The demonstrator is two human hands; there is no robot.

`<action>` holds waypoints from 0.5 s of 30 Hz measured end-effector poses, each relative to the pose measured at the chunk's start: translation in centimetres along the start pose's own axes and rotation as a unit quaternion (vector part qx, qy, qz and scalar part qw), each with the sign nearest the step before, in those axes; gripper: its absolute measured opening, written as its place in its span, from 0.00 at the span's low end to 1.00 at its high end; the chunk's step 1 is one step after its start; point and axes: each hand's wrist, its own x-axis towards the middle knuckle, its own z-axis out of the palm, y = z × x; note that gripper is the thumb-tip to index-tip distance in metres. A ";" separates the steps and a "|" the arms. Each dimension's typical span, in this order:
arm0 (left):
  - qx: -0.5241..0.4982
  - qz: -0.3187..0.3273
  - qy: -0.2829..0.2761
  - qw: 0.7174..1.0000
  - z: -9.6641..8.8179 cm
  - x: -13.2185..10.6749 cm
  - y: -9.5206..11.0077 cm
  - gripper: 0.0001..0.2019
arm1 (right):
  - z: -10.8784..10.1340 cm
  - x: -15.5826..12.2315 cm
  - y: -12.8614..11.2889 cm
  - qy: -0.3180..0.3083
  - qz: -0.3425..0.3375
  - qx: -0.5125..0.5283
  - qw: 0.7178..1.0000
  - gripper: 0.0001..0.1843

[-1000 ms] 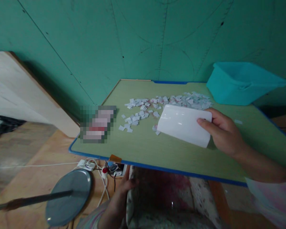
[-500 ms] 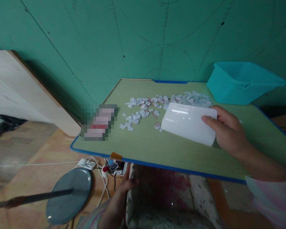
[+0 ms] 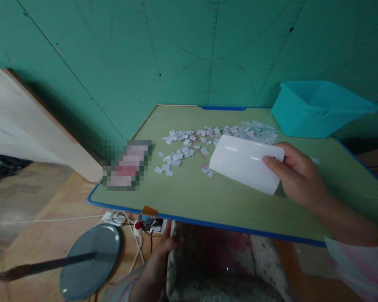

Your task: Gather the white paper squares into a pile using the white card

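Note:
My right hand grips the right end of a glossy white card, holding it on edge and tilted over the green table. Just beyond the card lies a scatter of several small white and pinkish paper pieces, and a few lie at the card's left corner. My left hand is below the table's front edge, its fingers curled on the rim of a patterned cushion.
A teal plastic bin stands at the table's back right corner. A blurred-out flat item lies at the left edge. On the floor are a grey round lamp base, a power strip with cables and a leaning wooden board.
The white card moved a little away from me and to the right, then came back left and tilted more. My left hand stayed on the cushion.

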 end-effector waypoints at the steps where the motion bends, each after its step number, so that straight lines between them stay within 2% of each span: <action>1: 0.006 0.014 0.004 1.000 0.0 0.2 0.1 0.23 | 0.0 0.0 0.0 0.002 0.000 -0.002 1.000 0.08; 4: 0.021 0.024 0.036 0.999 -1.0 1.5 0.3 0.22 | -0.1 0.2 0.3 0.006 0.005 -0.015 1.000 0.10; 5: 0.026 0.017 0.053 0.998 -1.8 2.2 0.3 0.22 | -0.1 0.2 0.4 0.010 0.008 -0.020 1.000 0.10; 7: 0.053 -0.038 0.062 0.996 -3.8 3.8 0.4 0.25 | -0.2 0.3 0.5 0.018 0.014 -0.031 0.999 0.11; 11: 0.067 -0.069 0.073 0.993 -7.2 6.5 0.4 0.25 | 0.2 0.4 0.4 -0.002 0.024 -0.010 1.000 0.11; 13: 0.077 -0.044 0.081 0.993 -7.5 6.9 0.4 0.23 | 0.5 0.3 0.2 -0.035 0.034 0.024 0.999 0.11; 15: 0.081 -0.009 0.094 0.992 -6.7 6.5 0.5 0.20 | 0.7 0.1 0.0 -0.061 0.040 0.051 0.996 0.10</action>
